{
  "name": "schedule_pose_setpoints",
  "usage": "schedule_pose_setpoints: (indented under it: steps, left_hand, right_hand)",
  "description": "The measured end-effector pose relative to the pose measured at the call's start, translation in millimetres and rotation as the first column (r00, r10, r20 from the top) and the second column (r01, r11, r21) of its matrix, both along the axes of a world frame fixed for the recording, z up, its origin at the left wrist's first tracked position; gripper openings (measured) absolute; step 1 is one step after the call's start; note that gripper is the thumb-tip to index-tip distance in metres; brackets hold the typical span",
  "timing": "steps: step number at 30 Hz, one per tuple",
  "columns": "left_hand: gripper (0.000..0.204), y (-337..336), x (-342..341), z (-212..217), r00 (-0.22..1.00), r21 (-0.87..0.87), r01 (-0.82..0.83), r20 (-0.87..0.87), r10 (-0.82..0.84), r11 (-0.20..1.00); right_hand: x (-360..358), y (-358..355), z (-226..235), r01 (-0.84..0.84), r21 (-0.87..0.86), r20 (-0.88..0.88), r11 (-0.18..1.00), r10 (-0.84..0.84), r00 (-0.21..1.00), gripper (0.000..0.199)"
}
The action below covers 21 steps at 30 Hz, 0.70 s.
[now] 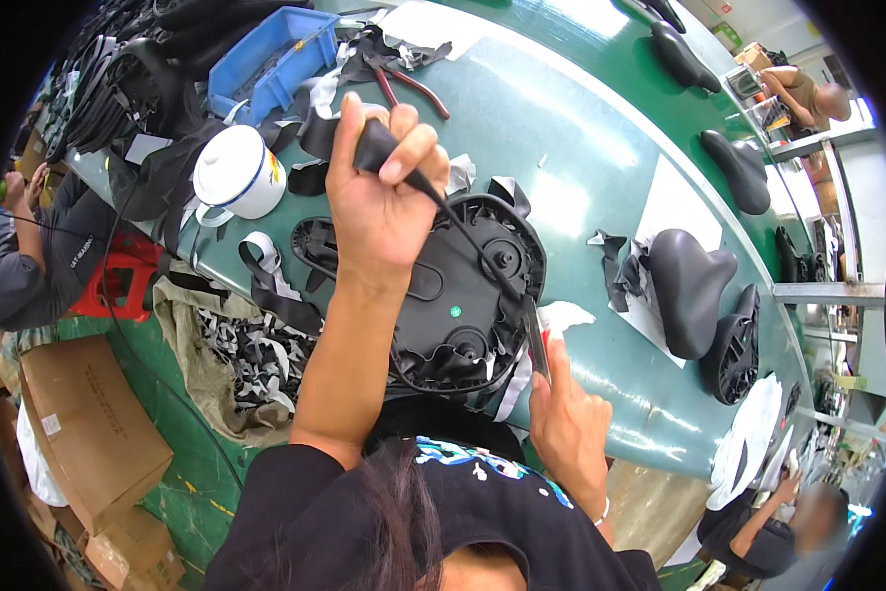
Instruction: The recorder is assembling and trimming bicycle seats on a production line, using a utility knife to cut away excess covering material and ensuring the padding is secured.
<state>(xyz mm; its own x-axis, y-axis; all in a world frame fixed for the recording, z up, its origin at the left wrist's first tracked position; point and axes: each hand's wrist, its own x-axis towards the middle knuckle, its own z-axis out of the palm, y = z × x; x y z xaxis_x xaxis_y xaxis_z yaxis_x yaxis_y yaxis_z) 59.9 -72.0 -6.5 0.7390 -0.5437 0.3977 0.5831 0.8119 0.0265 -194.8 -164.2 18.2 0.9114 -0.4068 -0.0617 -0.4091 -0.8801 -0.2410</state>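
A bicycle saddle (431, 311) lies upside down on the table before me, its black plastic underside facing up. My left hand (384, 182) is raised above it, fingers closed round a black strip (447, 208) pulled taut toward the saddle's right edge. At that edge, my right hand (569, 419) grips a knife (536, 337) with a narrow metal blade. The blade touches or nearly touches the strip's lower end; I cannot tell which. Ragged black trim shows along the saddle's rim.
Left on the table stand a white lidded mug (236, 172) and a blue bin (273, 67), near red-handled pliers (411, 91). Finished-looking saddles (687, 291) lie to the right. A sack of scraps (251, 360) and cardboard boxes (93, 424) stand lower left. Other people work at both sides.
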Motion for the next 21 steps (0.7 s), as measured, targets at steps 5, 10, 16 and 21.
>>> schedule_pose_setpoints:
  steps: [5, 10, 16, 21]
  left_hand:
    - [0.029, 11, -30, 32, 0.023, 0.153, -0.952, 0.899, -0.438, 0.264]
    - [0.018, -6, -15, -13, -0.153, -0.192, -0.978, 0.927, -0.342, -0.083]
    - [0.026, 0, -4, -14, 0.649, 0.657, -0.754, 0.745, 0.153, -0.004]
    - [0.061, 42, -54, -7, 0.917, 0.902, -0.327, 0.376, -0.138, 0.284]
  right_hand:
    - [19, -36, 13, -0.080, -0.094, 0.058, 0.992, 0.086, 0.995, 0.044]
    - [45, -42, 15, -0.121, -0.147, 0.101, 0.982, 0.137, 0.985, 0.042]
    - [13, -41, 33, -0.164, -0.152, -0.033, 0.975, 0.161, 0.986, 0.042]
    - [66, -109, 42, -0.346, -0.178, -0.002, 0.921, 0.351, 0.936, 0.039]
